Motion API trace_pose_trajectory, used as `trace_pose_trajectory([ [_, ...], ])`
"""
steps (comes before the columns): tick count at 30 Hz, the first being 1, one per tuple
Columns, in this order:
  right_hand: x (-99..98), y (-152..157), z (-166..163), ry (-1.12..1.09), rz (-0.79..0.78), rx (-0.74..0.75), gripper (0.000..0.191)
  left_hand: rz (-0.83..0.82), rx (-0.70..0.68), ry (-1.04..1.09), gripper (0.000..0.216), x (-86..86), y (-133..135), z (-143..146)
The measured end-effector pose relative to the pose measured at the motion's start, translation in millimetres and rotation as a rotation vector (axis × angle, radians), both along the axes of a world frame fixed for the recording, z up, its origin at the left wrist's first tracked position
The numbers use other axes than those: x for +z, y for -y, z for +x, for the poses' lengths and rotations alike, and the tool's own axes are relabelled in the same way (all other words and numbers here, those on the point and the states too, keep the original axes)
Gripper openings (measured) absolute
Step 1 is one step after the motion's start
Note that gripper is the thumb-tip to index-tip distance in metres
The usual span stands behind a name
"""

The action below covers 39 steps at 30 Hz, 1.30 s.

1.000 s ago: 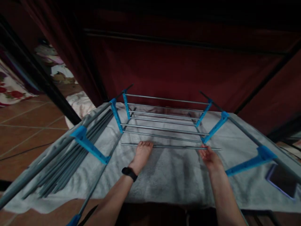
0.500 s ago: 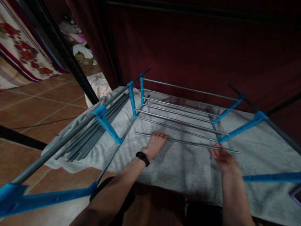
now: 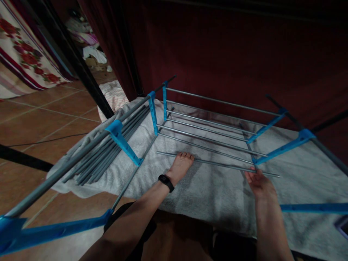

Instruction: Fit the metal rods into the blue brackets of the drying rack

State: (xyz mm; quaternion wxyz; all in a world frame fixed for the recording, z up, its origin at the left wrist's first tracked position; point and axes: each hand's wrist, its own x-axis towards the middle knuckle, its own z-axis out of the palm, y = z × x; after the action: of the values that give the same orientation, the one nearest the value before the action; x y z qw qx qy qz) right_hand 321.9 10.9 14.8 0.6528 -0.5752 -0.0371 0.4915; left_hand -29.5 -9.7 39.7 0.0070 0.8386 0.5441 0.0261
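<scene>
A loose grey metal rod (image 3: 217,164) lies crosswise on a pale towel (image 3: 212,195), just in front of a part-built rack of grey rods and blue plastic brackets (image 3: 212,127). My left hand (image 3: 179,167), with a black band on the wrist, rests on the rod's left part, fingers curled over it. My right hand (image 3: 258,182) grips the rod near its right end, beside a blue bracket (image 3: 285,146).
A bundle of several spare grey rods (image 3: 108,150) lies on the towel at the left under a long side rail with a blue bracket (image 3: 121,139). Dark red fabric wall (image 3: 217,54) behind. Tiled floor (image 3: 32,123) to the left. A phone's corner (image 3: 343,224) at right edge.
The view has swung left and closer over the last second. Both hands stay on the same rod, which has barely shifted on the towel.
</scene>
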Motion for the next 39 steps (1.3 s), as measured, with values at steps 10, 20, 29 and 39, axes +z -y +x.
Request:
trace_pose_trajectory([
  [10, 2.4, -1.1, 0.0, 0.023, -0.051, 0.001, 0.02, 0.002, -0.004, 0.01, 0.036, -0.9, 0.6, 0.4],
  [20, -1.9, -0.6, 2.4, 0.056, -0.05, 0.031, 0.022, -0.024, 0.017, 0.025, 0.035, 2.4, -0.2, 2.6],
  [29, -4.8, -0.6, 3.9, 0.044, -0.089, -0.005, 0.027, -0.007, 0.018, 0.007, 0.036, 2.4, -0.6, 3.5],
  [39, 3.0, -0.8, 0.4, 0.032, -0.095, 0.024, 0.022, 0.009, -0.003, 0.008, 0.034, 5.8, -0.6, 2.3],
])
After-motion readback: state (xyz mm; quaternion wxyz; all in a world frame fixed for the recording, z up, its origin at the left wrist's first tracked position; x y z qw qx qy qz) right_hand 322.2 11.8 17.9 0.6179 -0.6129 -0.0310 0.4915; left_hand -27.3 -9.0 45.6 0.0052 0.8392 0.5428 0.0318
